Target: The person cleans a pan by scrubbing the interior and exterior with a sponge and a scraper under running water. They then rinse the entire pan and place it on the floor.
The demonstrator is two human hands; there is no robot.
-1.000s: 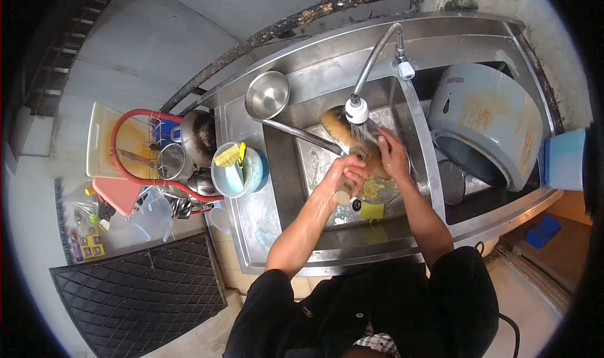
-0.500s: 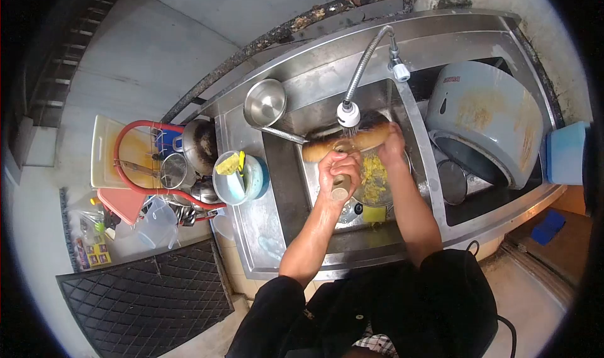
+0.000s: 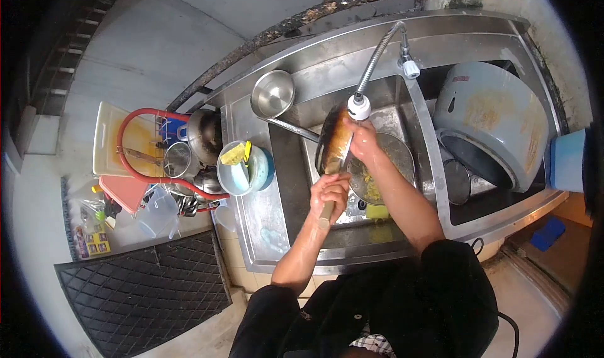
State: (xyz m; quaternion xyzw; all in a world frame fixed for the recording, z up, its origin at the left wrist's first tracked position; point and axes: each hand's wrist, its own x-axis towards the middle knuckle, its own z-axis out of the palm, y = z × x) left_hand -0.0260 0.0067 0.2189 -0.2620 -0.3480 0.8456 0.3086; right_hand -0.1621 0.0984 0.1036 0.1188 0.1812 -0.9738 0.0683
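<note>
A pan [image 3: 340, 145] with a browned, scorched outside and a pale handle is tilted on edge over the left sink basin [image 3: 286, 188]. My left hand [image 3: 329, 191] is closed round its handle. Against the pan's outer side, just below the white tap head [image 3: 358, 107], my right hand [image 3: 363, 140] rests with its fingers on the metal. The pan's inside is mostly hidden. Beneath my right forearm lies a round, see-through or mesh piece [image 3: 397, 156] with yellow scraps on it. A yellow-green sponge [image 3: 377, 212] sits near the basin's front.
A steel ladle-like pot [image 3: 273, 94] lies at the basin's back left, its handle crossing the edge. Left of the basin stands a tub [image 3: 261, 172] with a sponge on top. A big grey pot [image 3: 494, 119] fills the right basin. Dishes crowd a red-rimmed rack [image 3: 126, 147].
The pan has swung from lying crosswise to pointing lengthwise, on edge. My right hand has moved left and up, nearer the tap head. My left hand has stayed on the handle.
</note>
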